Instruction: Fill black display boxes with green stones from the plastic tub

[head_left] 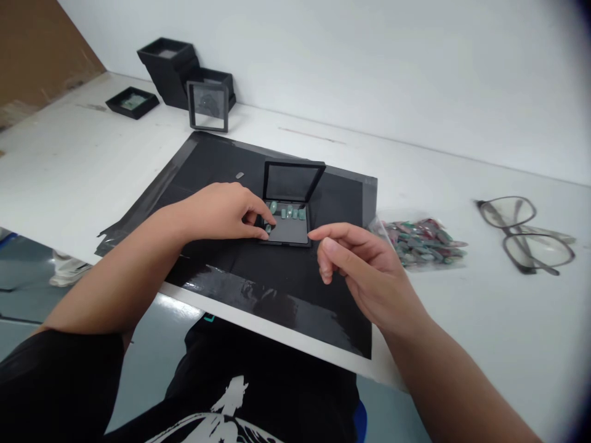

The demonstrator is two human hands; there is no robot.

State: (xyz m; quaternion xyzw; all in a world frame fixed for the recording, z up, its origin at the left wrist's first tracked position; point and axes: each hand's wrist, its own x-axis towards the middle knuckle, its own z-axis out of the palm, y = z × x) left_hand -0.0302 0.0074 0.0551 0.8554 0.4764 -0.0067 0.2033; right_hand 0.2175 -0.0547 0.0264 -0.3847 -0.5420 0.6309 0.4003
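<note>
A small black hinged case [290,232] lies open on a black mat [221,166], its clear lid standing up. Several green stones [287,212] sit in a row along the case's back edge. My left hand [221,212] rests at the case's left side, thumb and forefinger pinched on one green stone [268,228] at the base's left edge. My right hand [357,264] hovers just right of the case with fingers loosely curled and forefinger stretched toward it, holding nothing that I can see.
A clear bag of green and reddish stones [422,241] lies right of the mat. Eyeglasses [526,234] lie further right. At the back left stand stacked black boxes [178,67], an upright clear-lidded case [209,106] and a flat black tray [132,101].
</note>
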